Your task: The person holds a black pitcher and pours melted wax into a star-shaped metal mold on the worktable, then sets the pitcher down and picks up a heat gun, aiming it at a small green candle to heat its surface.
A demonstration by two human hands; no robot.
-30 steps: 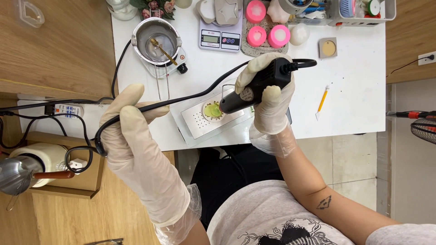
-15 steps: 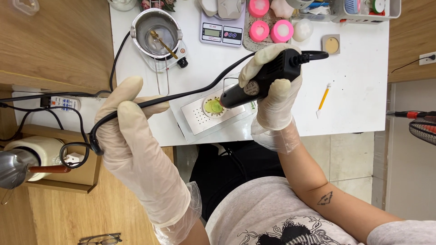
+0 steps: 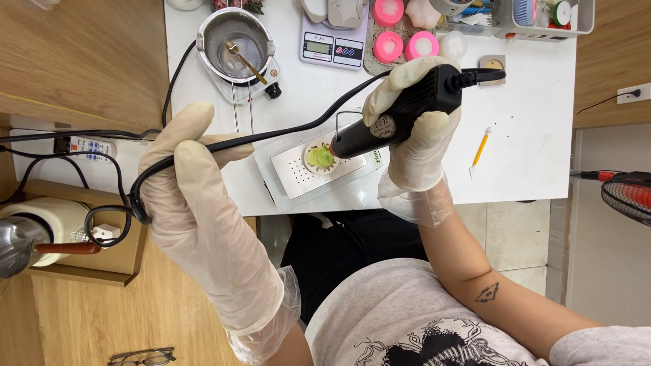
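Right hand [image 3: 413,146]: gloved, closed around the black heat gun [image 3: 400,112].
Left hand [image 3: 196,203]: gloved, fingers curled over the black cord [image 3: 271,137], lifting it off the white table [image 3: 536,163].
Heat gun position: centre of table, nozzle angled down-left, just above the green disc [image 3: 320,156] on the white perforated plate [image 3: 308,169].
Appearance: matte black barrel, round label near the nozzle.
Risk: scorching the disc, likely if the nozzle dwells too close.
Risk: cord slack snagging the far-left metal pot [image 3: 235,42].
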